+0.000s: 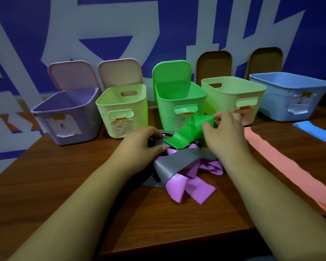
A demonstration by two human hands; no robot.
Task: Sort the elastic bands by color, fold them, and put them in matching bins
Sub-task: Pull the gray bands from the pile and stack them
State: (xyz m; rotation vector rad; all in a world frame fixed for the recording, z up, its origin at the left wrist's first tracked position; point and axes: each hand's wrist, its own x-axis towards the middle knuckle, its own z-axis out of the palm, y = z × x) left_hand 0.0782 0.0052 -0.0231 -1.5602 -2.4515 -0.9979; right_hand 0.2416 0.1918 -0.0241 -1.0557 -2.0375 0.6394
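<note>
A tangled heap of bands lies mid-table: a green band [184, 133] on top, a grey band [177, 162] and a purple band [179, 185] under it. My right hand [224, 132] pinches the green band's far end and lifts it in front of the green bin [181, 104]. My left hand [141, 144] grips the grey band at the heap's left edge. Behind stand a purple bin [68, 117], two pale yellow-green bins [120, 110] [231, 97] and a blue bin [290, 98], all open and labelled.
A long pink band [282, 162] lies flat on the wooden table [64, 178] at the right, with a blue band [314, 132] beyond it near the blue bin. Bin lids lean against the blue-and-white wall behind.
</note>
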